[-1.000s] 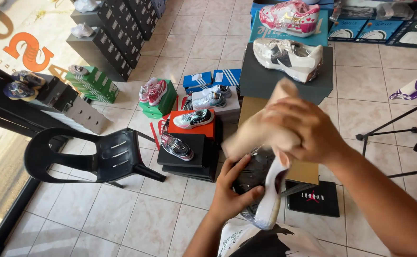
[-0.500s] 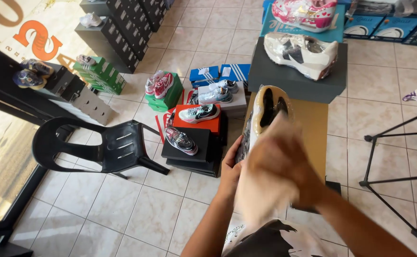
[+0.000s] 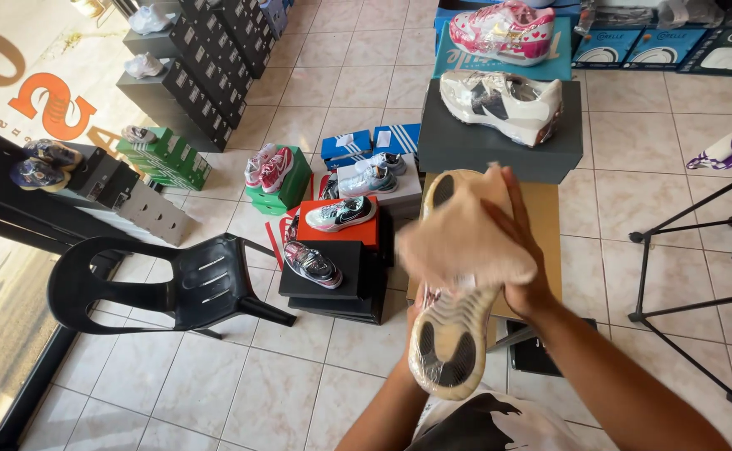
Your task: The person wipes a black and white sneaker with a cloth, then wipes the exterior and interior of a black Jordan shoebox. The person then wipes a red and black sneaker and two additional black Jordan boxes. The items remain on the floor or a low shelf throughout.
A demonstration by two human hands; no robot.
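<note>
I hold a sneaker (image 3: 448, 347) wrapped in clear plastic, sole turned up toward me, its translucent tan sole nearest the camera. My right hand (image 3: 523, 250) presses a beige cloth (image 3: 466, 234) against the shoe's upper part; the cloth is blurred. My left hand (image 3: 414, 317) is mostly hidden under the shoe and supports it from below. Beneath the shoe stands a tan cardboard box (image 3: 546, 225).
A black plastic chair (image 3: 174, 280) stands at the left. Stacked shoe boxes with wrapped sneakers sit ahead: red (image 3: 345, 221), green (image 3: 278, 179), dark grey (image 3: 500, 138), teal (image 3: 508, 46). A black metal stand (image 3: 683, 250) is at the right. Tiled floor lies all around.
The shoe turned from upright to sole-up toward me. My right hand with the cloth slid from the shoe's middle up to its far end.
</note>
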